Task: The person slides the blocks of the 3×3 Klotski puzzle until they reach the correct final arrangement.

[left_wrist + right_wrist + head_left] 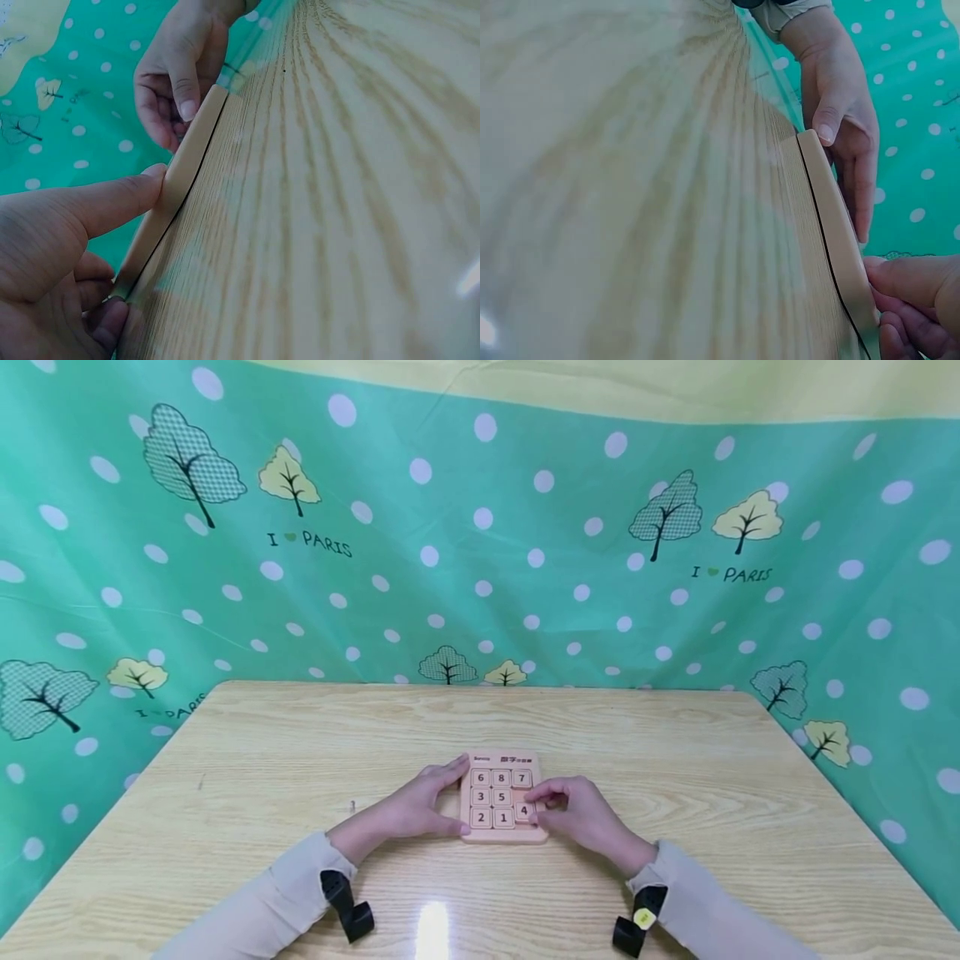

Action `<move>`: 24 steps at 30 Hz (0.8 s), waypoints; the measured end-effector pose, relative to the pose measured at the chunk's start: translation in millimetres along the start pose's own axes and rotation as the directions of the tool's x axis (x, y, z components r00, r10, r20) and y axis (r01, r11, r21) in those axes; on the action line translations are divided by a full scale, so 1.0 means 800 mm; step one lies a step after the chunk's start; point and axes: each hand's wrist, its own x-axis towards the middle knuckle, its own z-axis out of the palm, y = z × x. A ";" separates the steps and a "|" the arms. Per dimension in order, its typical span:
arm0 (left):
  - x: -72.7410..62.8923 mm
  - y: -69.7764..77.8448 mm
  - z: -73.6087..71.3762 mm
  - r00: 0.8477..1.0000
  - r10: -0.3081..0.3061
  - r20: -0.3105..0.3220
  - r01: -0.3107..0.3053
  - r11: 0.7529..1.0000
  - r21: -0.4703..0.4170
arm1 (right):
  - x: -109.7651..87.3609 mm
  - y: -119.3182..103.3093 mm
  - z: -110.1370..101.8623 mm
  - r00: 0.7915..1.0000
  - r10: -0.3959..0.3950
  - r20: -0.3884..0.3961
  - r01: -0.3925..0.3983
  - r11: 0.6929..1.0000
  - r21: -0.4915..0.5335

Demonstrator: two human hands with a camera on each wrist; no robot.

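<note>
A pale wooden number sliding puzzle (504, 837) lies flat on the table, its numbered tiles facing up. Top row reads 6, 8, 7; below are 3, 5, then 2, 1. The 4 tile (524, 811) sits in the right column, slightly higher than the 1 beside it, with a gap above it. My left hand (412, 803) grips the puzzle's left side, thumb at the lower corner and fingers at the upper one. With thumb and forefinger my right hand (581, 814) pinches the 4 tile. In both wrist views only the frame's side edge (176, 184) shows.
The light wood-grain table (300, 735) reaches back to a green dotted curtain (480, 552) printed with trees. Black wrist cameras sit on both forearms, the left one (347, 906) and the right one (639, 920). A bright light reflection lies on the tabletop near the front.
</note>
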 end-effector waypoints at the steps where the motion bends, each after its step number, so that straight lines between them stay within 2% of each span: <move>1: 0.000 0.000 0.000 1.000 0.000 0.000 0.000 1.000 -0.002 | 0.001 0.000 0.000 1.000 -0.006 -0.003 0.006 1.000 0.001; 10: -0.002 0.001 -0.001 1.000 0.005 0.007 -0.004 1.000 -0.022 | 0.014 0.004 -0.001 1.000 0.017 -0.021 -0.016 0.999 0.032; 24: -0.001 -0.001 -0.001 1.000 0.005 0.001 -0.005 1.000 -0.012 | 0.019 0.007 0.000 0.999 0.003 -0.036 -0.002 1.000 0.015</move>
